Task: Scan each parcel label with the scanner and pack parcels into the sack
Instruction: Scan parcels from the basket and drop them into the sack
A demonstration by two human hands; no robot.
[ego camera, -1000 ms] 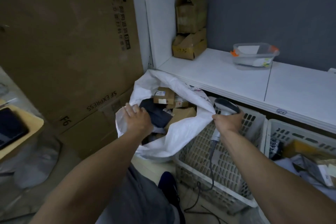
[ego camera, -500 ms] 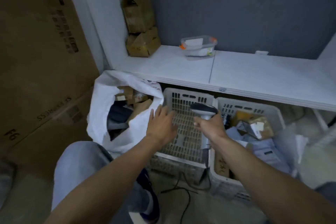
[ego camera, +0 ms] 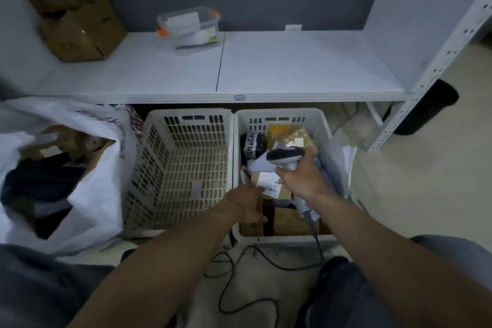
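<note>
Scanner (ego camera: 286,158) was gripped in right hand (ego camera: 300,181). Left hand (ego camera: 246,204) reached for labelled parcel (ego camera: 269,185) just beyond its fingers; blur hid whether it held. Sack (ego camera: 93,194) lay well to its left. Risk: cord (ego camera: 316,241) trailing below right wrist might snag the carry; a blind grab might drop parcel short.

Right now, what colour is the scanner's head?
The scanner head is dark grey; the head view shows it best.
</note>
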